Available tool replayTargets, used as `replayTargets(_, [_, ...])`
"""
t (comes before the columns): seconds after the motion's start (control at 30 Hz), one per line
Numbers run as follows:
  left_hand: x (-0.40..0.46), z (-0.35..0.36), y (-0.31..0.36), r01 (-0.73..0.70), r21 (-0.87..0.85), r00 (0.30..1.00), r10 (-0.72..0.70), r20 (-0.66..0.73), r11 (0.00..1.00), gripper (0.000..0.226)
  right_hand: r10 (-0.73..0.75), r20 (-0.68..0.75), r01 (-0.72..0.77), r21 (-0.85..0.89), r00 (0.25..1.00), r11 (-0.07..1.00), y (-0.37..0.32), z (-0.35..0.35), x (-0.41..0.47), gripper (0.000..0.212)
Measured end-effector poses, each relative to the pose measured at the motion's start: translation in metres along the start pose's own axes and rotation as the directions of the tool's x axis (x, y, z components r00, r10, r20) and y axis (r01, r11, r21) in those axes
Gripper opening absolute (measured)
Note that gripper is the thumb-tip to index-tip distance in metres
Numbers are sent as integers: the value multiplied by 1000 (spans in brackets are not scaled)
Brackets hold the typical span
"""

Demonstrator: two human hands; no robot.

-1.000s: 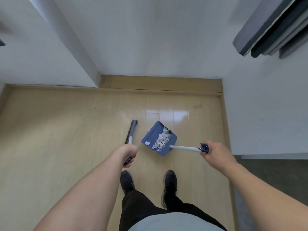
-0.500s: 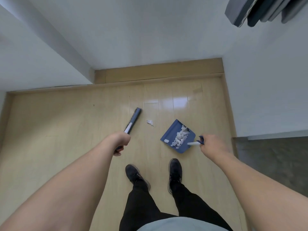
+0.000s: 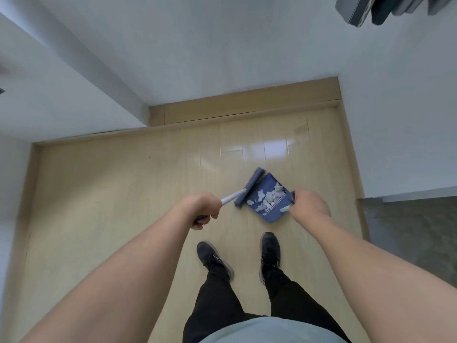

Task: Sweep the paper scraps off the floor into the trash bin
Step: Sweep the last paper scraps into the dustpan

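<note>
A blue dustpan [image 3: 269, 214] rests on the wooden floor in front of my feet, holding several white paper scraps [image 3: 268, 198]. My right hand [image 3: 310, 205] grips the dustpan's white handle at its right side. My left hand [image 3: 202, 210] is closed on the white handle of a blue hand brush [image 3: 248, 188], whose head lies against the dustpan's left open edge. No loose scrap shows on the floor. The trash bin is not in view.
White walls with a wooden skirting board [image 3: 247, 107] close the floor at the back and right. A dark grey floor area [image 3: 408, 233] begins at the right. My two dark shoes [image 3: 214, 256] stand just behind the dustpan. Dark hanging items [image 3: 385, 6] are at the top right.
The brush swung right from mid-floor to the dustpan's mouth. The single scrap that lay on the floor between them is gone from the floor.
</note>
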State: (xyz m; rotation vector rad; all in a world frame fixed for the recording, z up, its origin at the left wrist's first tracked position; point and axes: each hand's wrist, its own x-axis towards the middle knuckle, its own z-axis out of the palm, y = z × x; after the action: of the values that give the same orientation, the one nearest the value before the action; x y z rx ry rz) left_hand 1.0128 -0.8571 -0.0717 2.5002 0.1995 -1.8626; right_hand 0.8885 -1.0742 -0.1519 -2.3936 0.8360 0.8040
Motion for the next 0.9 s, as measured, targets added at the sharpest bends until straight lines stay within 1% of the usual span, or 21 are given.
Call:
replayTargets(0.07, [-1, -17, -1, 4, 6, 1000, -4, -28, 1000, 22, -8, 6, 7, 27, 1000, 1000, -5, 3, 0, 13])
replayTargets(0.1, [0, -22, 0, 9, 11, 999, -9, -43, 1000, 20, -8, 5, 8, 35, 1000, 999, -7, 7, 0, 15])
replayTargets(0.17, [6, -25, 7, 7, 35, 997, -4, -75, 999, 28, -7, 7, 7, 36, 1000, 999, -9, 14, 2, 21])
replayTargets(0.23, [14, -19, 13, -3, 60, 994, 10, -105, 998, 38, -9, 2, 9, 36, 1000, 999, -10, 17, 4, 19])
replayTargets(0.33, [26, -5, 20, 4, 72, 991, 6, -132, 997, 41, -19, -16, 19, 25, 1000, 999, -9, 18, 11, 19])
replayTargets(0.5, [28, 7, 19, 6, 109, 995, 5, -99, 994, 37, -30, -44, 31, 21, 999, 999, -13, 16, 13, 20])
replayTargets(0.6, [22, 2, 7, -6, 144, 996, 18, -84, 990, 23, -18, -41, 19, 16, 999, 1000, -17, 16, 11, 19])
replayTargets(0.67, [16, -9, -3, -16, 119, 996, 26, -82, 993, 10, -9, -37, 10, 11, 999, 1000, -19, 14, 9, 20])
replayTargets(0.7, [13, -15, -8, -22, 96, 997, 29, -77, 995, 8, -5, -31, 5, 13, 999, 1000, -20, 13, 9, 20])
replayTargets(0.9, [8, -22, -12, -21, -97, 997, 13, -82, 995, 12, -10, -12, 10, 25, 1000, 1000, -22, 12, 7, 19])
